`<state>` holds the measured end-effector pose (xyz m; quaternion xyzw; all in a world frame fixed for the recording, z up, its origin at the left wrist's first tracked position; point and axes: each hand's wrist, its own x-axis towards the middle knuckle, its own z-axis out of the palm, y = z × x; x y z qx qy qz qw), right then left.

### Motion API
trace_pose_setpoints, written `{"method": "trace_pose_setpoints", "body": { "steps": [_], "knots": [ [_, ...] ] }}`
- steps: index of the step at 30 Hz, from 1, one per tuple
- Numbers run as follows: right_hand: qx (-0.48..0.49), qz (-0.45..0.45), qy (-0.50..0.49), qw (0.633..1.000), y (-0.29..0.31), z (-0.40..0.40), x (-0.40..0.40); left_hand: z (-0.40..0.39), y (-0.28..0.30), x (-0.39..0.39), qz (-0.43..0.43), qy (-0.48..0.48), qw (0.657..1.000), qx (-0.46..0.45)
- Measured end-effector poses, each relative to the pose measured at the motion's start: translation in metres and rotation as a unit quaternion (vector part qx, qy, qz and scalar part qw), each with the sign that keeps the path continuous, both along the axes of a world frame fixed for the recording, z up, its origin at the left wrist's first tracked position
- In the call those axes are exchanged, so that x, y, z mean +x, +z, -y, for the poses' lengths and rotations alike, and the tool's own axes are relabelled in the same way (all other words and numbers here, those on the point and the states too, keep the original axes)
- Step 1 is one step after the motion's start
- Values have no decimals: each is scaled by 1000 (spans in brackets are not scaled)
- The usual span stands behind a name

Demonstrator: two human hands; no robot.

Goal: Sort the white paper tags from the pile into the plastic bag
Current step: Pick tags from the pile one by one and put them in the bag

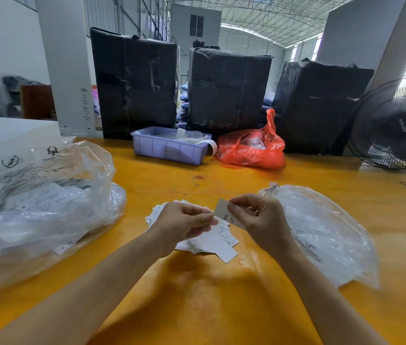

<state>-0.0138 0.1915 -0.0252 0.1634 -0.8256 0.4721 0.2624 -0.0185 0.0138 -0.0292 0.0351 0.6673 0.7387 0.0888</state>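
A pile of white paper tags (218, 242) lies on the yellow table (222, 295) in front of me. My right hand (259, 219) pinches one white tag (223, 211) marked "XS" and holds it above the pile. My left hand (184, 221) is closed beside it, fingertips touching the same tag's left edge. A flat clear plastic bag (326, 232) lies to the right of my right hand. A large crumpled clear bag (37, 200) with printed sheets inside sits at the left.
A lilac plastic bin (169, 148) and a red plastic bag (251, 150) stand at the table's far side, in front of three tall black-wrapped bundles (227, 90). A black fan (393, 125) is at the right edge. A white pillar (67, 63) rises at the back left.
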Motion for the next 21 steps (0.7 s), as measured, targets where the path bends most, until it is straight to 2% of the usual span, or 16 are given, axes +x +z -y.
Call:
{"method": "trace_pose_setpoints", "body": {
  "steps": [16, 21],
  "knots": [
    [53, 20, 15, 998, 0, 1, 5, -3, 4, 6, 23, -25, 999, -11],
    [26, 3, 2, 1000, -1, 1, 2, -3, 5, 9, 18, -62, 997, -41]
  ]
}}
